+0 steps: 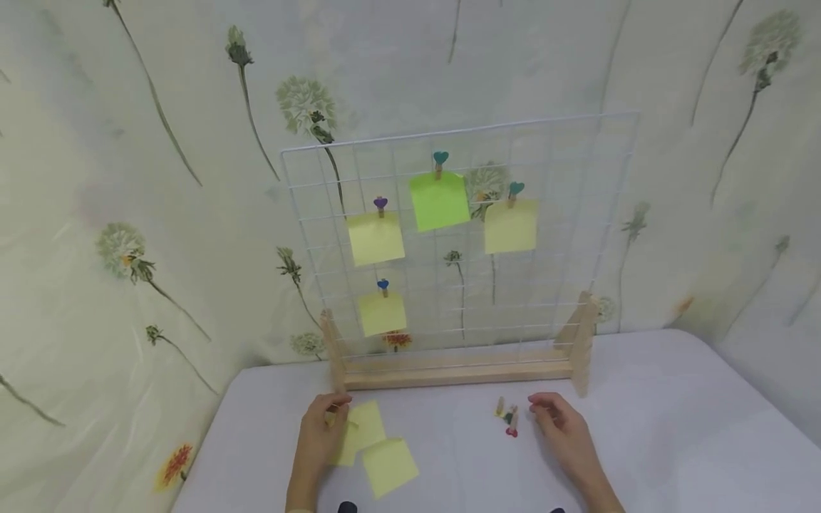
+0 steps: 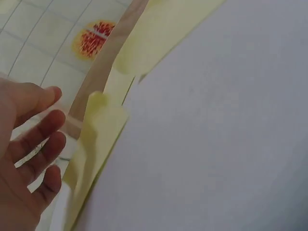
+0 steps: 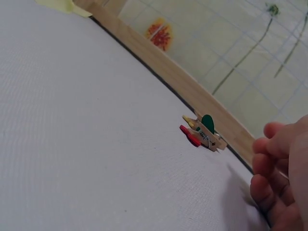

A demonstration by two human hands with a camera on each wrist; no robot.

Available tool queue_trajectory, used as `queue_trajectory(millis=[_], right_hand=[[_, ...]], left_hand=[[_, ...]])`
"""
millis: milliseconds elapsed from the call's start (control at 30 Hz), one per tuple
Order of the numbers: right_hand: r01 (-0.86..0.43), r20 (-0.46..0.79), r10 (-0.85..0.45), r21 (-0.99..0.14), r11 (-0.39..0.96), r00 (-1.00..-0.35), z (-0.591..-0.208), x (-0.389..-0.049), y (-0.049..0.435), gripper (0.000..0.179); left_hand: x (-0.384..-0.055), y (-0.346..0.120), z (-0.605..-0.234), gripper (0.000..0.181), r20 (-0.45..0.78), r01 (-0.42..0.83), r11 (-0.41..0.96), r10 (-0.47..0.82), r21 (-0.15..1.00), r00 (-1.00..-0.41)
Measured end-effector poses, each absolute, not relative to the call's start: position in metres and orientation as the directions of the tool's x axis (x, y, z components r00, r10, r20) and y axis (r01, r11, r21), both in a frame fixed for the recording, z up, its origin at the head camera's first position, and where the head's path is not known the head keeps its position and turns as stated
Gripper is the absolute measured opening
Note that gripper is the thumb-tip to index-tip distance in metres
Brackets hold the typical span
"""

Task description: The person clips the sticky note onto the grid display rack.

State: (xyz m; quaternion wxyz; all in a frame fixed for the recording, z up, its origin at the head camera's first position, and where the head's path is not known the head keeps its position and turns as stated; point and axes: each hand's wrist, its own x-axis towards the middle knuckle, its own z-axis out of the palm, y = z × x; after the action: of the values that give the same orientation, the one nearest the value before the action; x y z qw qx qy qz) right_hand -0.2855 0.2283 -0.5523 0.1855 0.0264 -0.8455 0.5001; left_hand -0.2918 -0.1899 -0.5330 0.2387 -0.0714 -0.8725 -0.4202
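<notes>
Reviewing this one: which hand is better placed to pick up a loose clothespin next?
Probably the right hand: it is beside the loose clothespins; the left hand is by the yellow notes.

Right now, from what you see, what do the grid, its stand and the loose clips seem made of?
Grid: probably white-coated metal, judging by its thin, straight bars. Stand: likely smooth, matte wood, from its pale tan colour. Clips: apparently bare wood with metal springs, since coils show; their coloured heads could be painted wood or plastic.
</notes>
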Motion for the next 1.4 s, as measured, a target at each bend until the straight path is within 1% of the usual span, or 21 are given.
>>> queue_trajectory(millis=[67, 133, 267, 367, 467, 633, 733, 833, 933, 1133, 1233, 1400], right_hand=[[-0.251, 0.364, 0.132, -0.821, 0.512, -0.922, -0.551, -0.287, 0.229, 0.016], [-0.260, 0.375, 0.121, -0.808, 0.529, -0.919, -0.550, -0.287, 0.230, 0.015], [-0.233, 0.350, 0.109, -0.794, 0.561, -0.930, -0.549, -0.284, 0.229, 0.013], [-0.212, 0.325, 0.103, -0.795, 0.569, -0.940, -0.549, -0.283, 0.227, 0.012], [-0.213, 0.321, 0.096, -0.797, 0.565, -0.942, -0.550, -0.282, 0.225, 0.012], [-0.245, 0.353, 0.082, -0.781, 0.575, -0.932, -0.553, -0.283, 0.225, 0.011], [-0.255, 0.364, 0.075, -0.769, 0.586, -0.928, -0.553, -0.284, 0.225, 0.010], [-0.241, 0.352, 0.077, -0.767, 0.594, -0.933, -0.552, -0.284, 0.225, 0.010], [-0.213, 0.323, 0.080, -0.771, 0.601, -0.943, -0.551, -0.284, 0.225, 0.011], [-0.156, 0.258, 0.085, -0.781, 0.605, -0.963, -0.549, -0.283, 0.224, 0.013], [-0.166, 0.270, 0.085, -0.778, 0.606, -0.959, -0.549, -0.282, 0.223, 0.012], [-0.237, 0.330, 0.043, -0.757, 0.609, -0.943, -0.551, -0.282, 0.221, 0.012]], left_hand=[[-0.293, -0.195, -0.532, 0.021, 0.450, 0.280, 0.649, -0.108, 0.707, -0.886], [-0.293, -0.200, -0.531, 0.026, 0.399, 0.211, 0.676, -0.135, 0.706, -0.907], [-0.288, -0.208, -0.529, 0.032, 0.243, 0.066, 0.699, -0.157, 0.712, -0.957], [-0.285, -0.213, -0.531, 0.030, 0.176, 0.018, 0.703, -0.153, 0.711, -0.972], [-0.284, -0.219, -0.535, 0.027, 0.189, 0.032, 0.704, -0.147, 0.709, -0.971], [-0.283, -0.223, -0.537, 0.017, 0.218, 0.062, 0.687, -0.142, 0.724, -0.966], [-0.283, -0.223, -0.538, 0.011, 0.223, 0.062, 0.678, -0.153, 0.732, -0.963], [-0.284, -0.224, -0.539, 0.008, 0.222, 0.052, 0.670, -0.172, 0.741, -0.960], [-0.285, -0.223, -0.540, 0.007, 0.214, 0.031, 0.665, -0.197, 0.746, -0.957], [-0.287, -0.222, -0.541, 0.012, 0.139, -0.058, 0.614, -0.267, 0.788, -0.954], [-0.288, -0.222, -0.543, 0.012, 0.147, -0.049, 0.588, -0.281, 0.807, -0.948], [-0.290, -0.225, -0.547, 0.011, 0.208, -0.004, 0.549, -0.324, 0.836, -0.923]])
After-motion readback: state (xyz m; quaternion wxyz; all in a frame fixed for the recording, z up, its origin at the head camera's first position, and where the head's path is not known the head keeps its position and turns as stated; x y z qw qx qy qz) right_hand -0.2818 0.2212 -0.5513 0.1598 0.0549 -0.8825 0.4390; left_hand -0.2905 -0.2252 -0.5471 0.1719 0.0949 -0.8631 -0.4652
